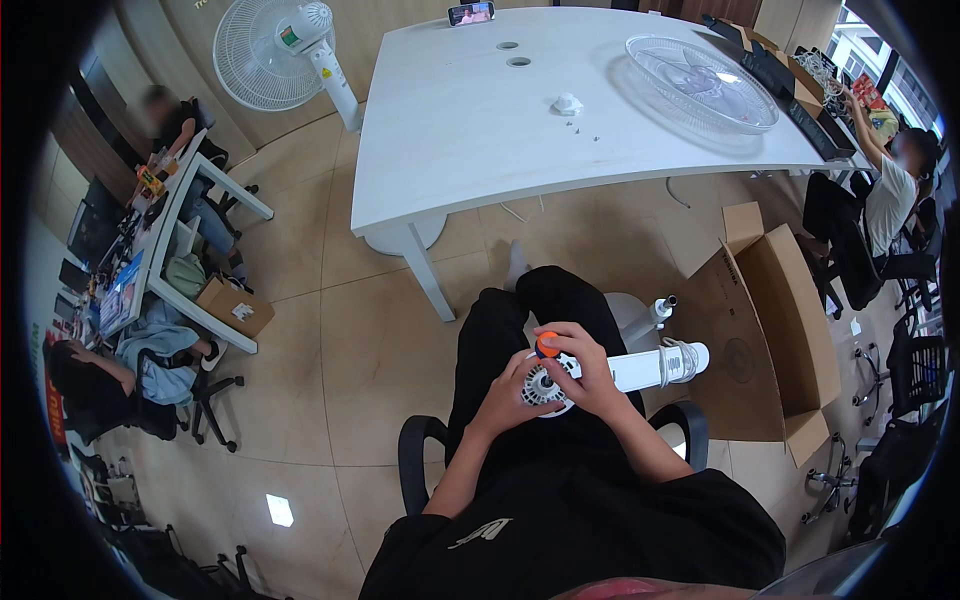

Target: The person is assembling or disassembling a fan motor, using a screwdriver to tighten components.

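Across my lap lies a white fan motor head (546, 392) with a round slotted face and a metal shaft. Its white neck (640, 370) reaches to the right, with a pale cord (679, 362) wound round it. My left hand (508, 397) is curled round the left side of the motor head. Fingers of my right hand (588, 372) are bent round a small orange and dark-blue piece (547, 345) at the top of the motor face. What that piece is does not show clearly, and the fingers hide part of it.
A white table (450, 150) ahead bears a clear fan grille with blades (700, 85), small loose parts and a phone (471, 13). An open cardboard box (735, 350) stands at my right, beside a fan stand pole (650, 318). Another fan (275, 55) stands far left. People sit both sides.
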`<action>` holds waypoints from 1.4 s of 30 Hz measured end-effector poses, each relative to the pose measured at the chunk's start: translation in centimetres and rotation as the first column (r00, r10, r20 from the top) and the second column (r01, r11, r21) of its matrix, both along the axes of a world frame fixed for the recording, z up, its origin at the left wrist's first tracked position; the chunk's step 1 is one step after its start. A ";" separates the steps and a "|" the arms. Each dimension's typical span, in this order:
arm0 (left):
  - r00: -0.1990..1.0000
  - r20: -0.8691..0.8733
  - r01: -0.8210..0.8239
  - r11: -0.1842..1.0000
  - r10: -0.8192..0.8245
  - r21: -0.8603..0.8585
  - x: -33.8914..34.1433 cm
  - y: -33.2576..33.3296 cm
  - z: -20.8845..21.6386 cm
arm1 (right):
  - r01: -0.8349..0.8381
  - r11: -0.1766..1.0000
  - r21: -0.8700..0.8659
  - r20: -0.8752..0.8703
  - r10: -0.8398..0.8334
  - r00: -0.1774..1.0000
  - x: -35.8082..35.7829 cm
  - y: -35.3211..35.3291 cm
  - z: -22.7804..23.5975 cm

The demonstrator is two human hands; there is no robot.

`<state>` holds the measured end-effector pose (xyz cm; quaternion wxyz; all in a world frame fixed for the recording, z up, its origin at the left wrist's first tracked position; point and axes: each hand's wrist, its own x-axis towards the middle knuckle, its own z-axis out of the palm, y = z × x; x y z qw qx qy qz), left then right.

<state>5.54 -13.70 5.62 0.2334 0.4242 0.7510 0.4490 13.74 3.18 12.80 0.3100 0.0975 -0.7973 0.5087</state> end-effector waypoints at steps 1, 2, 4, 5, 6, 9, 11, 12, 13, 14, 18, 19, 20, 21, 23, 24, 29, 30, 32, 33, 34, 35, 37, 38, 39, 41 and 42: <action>1.000 0.001 0.000 1.000 0.000 0.000 0.1 0.0 0.1 | 0.009 1.000 -0.003 0.023 -0.009 1.000 0.0 0.0 -0.1; 1.000 -0.021 -0.004 1.000 0.004 0.010 0.1 0.1 0.3 | 0.010 1.000 -0.003 0.023 -0.010 1.000 0.0 0.0 -0.3; 0.999 -0.043 -0.006 1.000 0.007 0.022 0.1 0.2 0.4 | 0.047 0.998 0.034 -0.001 -0.047 0.999 0.0 0.1 -0.5; 0.999 -0.045 -0.007 1.000 0.008 0.024 0.1 0.2 0.2 | 0.046 0.998 0.034 0.000 -0.046 0.999 -0.1 0.0 -0.4; 0.999 -0.048 -0.007 1.000 0.008 0.026 0.1 0.1 0.1 | 0.048 0.998 0.032 -0.018 -0.048 0.999 -0.2 0.0 -0.3; 0.999 -0.033 -0.001 0.999 0.002 0.034 -0.1 -0.1 -0.2 | 0.041 0.999 0.026 -0.056 -0.040 0.998 -0.5 -0.3 0.9; 0.999 -0.036 -0.003 1.000 0.004 0.007 0.0 -0.1 -0.1 | 0.033 0.999 0.022 -0.076 -0.031 0.997 -0.4 -0.2 1.0; 0.999 -0.039 -0.005 1.000 0.005 -0.019 0.0 -0.1 0.0 | 0.010 1.000 0.014 -0.040 -0.009 0.999 -0.3 -0.1 0.7; 0.999 -0.038 -0.005 1.000 0.004 -0.019 0.0 -0.1 0.1 | -0.014 1.000 0.006 -0.003 0.014 1.000 -0.2 0.0 0.5; 0.999 -0.030 -0.011 1.000 0.010 -0.008 0.1 -0.1 0.2 | -0.014 1.000 0.006 -0.003 0.014 1.000 -0.2 0.0 0.4; 0.998 -0.056 -0.011 0.999 0.014 0.044 0.1 0.1 0.3 | 0.071 0.996 0.047 -0.011 -0.071 0.997 -0.2 -0.1 0.0; 0.998 -0.056 -0.011 0.999 0.014 0.044 0.1 0.1 0.3 | 0.108 0.992 0.065 -0.025 -0.106 0.994 -0.2 -0.1 -0.2; 0.998 -0.057 -0.016 0.998 0.019 0.055 0.1 0.2 0.3 | 0.109 0.992 0.066 -0.025 -0.108 0.994 -0.2 -0.1 -0.4; 0.998 -0.059 -0.021 0.998 0.025 0.066 0.1 0.2 0.3 | 0.114 0.992 0.054 -0.021 -0.113 0.993 -0.1 0.0 -0.6; 0.999 -0.049 0.000 0.999 0.003 0.049 -0.1 0.1 0.0 | 0.118 0.992 0.041 -0.015 -0.117 0.993 -0.2 -0.1 -0.1; 0.999 -0.040 0.019 0.999 -0.018 0.032 -0.2 0.0 -0.1 | 0.119 0.992 0.045 -0.054 -0.117 0.992 -0.4 -0.2 0.8; 1.000 -0.017 0.003 1.000 -0.002 0.018 -0.1 -0.1 0.1 | 0.105 0.993 0.046 -0.074 -0.101 0.992 -0.3 0.1 1.3; 1.000 -0.022 0.002 1.000 -0.001 0.011 -0.1 -0.1 0.0 | 0.114 0.991 0.072 -0.085 -0.108 0.991 -0.3 0.1 1.3; 0.999 -0.038 -0.009 0.999 0.010 0.031 0.0 -0.1 0.1 | 0.123 0.988 0.097 -0.096 -0.113 0.989 -0.4 0.1 1.2; 0.998 -0.054 -0.018 0.999 0.021 0.051 0.1 0.0 0.2 | 0.127 0.988 0.093 -0.085 -0.119 0.989 -0.3 0.2 1.0; 0.998 -0.054 -0.018 0.999 0.021 0.051 0.1 0.0 0.3 | 0.131 0.987 0.089 -0.074 -0.124 0.989 -0.3 0.1 0.8; 0.999 -0.044 -0.018 0.998 0.020 0.054 0.2 0.1 0.5 | 0.131 0.987 0.090 -0.074 -0.125 0.989 -0.3 0.1 0.3; 0.999 -0.033 -0.017 0.998 0.019 0.058 0.2 0.2 0.8 | 0.137 0.991 0.007 -0.082 -0.136 0.987 -0.3 0.1 -0.7; 1.000 -0.026 -0.016 0.999 0.017 0.046 0.2 0.1 0.8 | 0.135 0.991 0.007 -0.081 -0.134 0.988 -0.2 0.1 -0.7; 1.000 -0.019 -0.014 0.999 0.015 0.034 0.1 0.1 0.8 | 0.131 0.991 0.019 -0.083 -0.129 0.988 -0.2 0.1 -0.5; 1.000 -0.018 -0.011 0.999 0.012 0.042 0.1 0.0 0.8 | 0.128 0.991 0.031 -0.084 -0.125 0.989 -0.2 0.2 0.2; 1.000 -0.018 -0.007 0.999 0.008 0.050 0.0 0.0 0.7 | 0.115 0.993 0.036 -0.092 -0.111 0.990 -0.3 0.1 0.9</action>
